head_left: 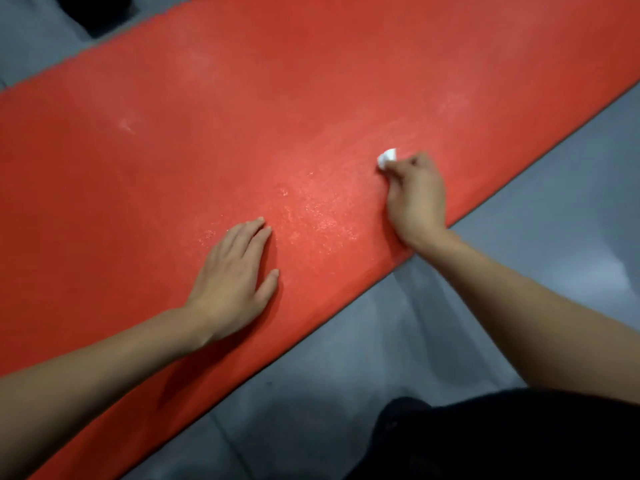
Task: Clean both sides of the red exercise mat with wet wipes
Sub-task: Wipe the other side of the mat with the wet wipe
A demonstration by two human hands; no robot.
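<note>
The red exercise mat (173,161) lies flat on the floor (519,237), its long axis running diagonally. My left hand (232,282) presses spread on it; my right hand (415,199), farther up the mat, pinches the wet wipe (387,158) against it.

I see a grey tiled floor (540,188) with faint grout lines and a soft glare on its right side. A long red mat (173,161) lies flat on it, running diagonally from lower left to upper right, its surface speckled with wet patches. At the top left a dark object (93,12) sits on the floor, too blurred to identify.
</note>
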